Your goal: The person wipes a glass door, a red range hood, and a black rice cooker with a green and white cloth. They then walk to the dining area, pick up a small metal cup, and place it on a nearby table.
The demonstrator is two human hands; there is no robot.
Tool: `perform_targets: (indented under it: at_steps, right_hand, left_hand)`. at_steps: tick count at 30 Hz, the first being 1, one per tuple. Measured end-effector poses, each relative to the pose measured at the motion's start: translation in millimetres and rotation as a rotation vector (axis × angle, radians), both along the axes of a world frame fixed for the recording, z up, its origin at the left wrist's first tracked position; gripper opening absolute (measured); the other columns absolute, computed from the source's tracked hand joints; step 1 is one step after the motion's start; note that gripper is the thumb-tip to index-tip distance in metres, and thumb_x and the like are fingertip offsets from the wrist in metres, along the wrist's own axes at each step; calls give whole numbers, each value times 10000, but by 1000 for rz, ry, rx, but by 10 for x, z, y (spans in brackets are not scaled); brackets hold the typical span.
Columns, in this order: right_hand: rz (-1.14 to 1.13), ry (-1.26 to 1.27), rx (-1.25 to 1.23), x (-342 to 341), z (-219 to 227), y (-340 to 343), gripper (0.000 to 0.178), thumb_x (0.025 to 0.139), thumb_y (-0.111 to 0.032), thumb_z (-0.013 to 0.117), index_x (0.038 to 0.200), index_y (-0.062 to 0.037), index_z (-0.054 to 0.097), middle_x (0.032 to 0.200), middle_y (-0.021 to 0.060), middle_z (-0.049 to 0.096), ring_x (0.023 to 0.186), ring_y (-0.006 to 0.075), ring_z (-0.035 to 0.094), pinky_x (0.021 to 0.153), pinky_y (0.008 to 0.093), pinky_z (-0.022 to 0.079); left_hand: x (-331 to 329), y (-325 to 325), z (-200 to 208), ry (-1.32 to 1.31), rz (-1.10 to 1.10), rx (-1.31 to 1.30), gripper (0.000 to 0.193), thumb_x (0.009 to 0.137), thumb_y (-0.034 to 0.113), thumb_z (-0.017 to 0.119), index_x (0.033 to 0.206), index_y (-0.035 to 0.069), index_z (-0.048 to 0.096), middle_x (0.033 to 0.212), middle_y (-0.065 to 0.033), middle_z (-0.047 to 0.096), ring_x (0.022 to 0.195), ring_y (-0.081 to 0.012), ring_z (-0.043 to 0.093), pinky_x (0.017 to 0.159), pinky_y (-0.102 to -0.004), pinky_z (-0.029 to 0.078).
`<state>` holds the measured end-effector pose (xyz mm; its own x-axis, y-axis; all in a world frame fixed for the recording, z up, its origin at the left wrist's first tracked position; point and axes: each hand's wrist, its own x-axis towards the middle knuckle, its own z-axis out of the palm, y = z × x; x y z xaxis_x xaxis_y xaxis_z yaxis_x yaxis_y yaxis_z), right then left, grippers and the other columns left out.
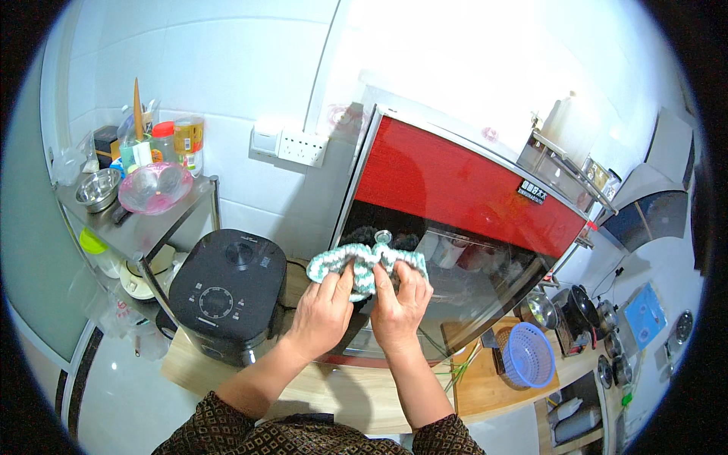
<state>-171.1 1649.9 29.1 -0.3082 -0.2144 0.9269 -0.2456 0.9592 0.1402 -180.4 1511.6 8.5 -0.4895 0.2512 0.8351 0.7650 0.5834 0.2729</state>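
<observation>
A striped white-and-green cloth (365, 265) is up in front of the red-and-black cabinet (455, 178), bunched between both hands. The left hand (324, 312) pinches its left part and the right hand (400, 307) its right part, fingers closed on the fabric. A small clear round piece (383, 237) shows at the cloth's top edge. Left of the cabinet, a black cooker (227, 292) stands on the wooden tabletop (296, 390). To the right, a blue basket (509, 360) sits near green stalks (461, 371).
</observation>
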Motion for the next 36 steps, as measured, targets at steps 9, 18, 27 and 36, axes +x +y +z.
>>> perform_targets:
  at_steps: [9,18,27,36]
  right_hand:
    - [47,-5,55,-16,121,-14,375,684,-106,583,1052,-146,641,1025,69,525,939,219,515,809,364,372]
    - [-49,12,-75,49,-174,177,379,694,-41,582,1055,-136,644,1012,81,526,939,240,509,788,361,382]
    - [55,9,-29,-25,96,27,363,697,-69,582,1043,-156,652,1032,70,528,929,233,517,768,356,392]
    - [-2,126,-172,-74,126,165,431,660,44,577,1081,-35,620,1047,160,520,961,312,501,815,390,400]
  left_hand:
    - [-17,24,5,-39,-33,52,615,708,19,555,1261,-130,332,962,-249,505,795,-381,533,719,-424,457]
    - [77,161,-164,-109,-58,3,632,716,28,562,1288,-103,327,938,-212,521,762,-346,556,687,-403,478]
    - [24,135,-114,-85,-106,93,658,735,25,559,1291,-152,254,1113,-327,481,960,-427,537,825,-439,452]
    - [50,115,219,-15,-112,77,641,735,23,547,1291,-139,272,1071,-273,502,836,-370,549,759,-395,463]
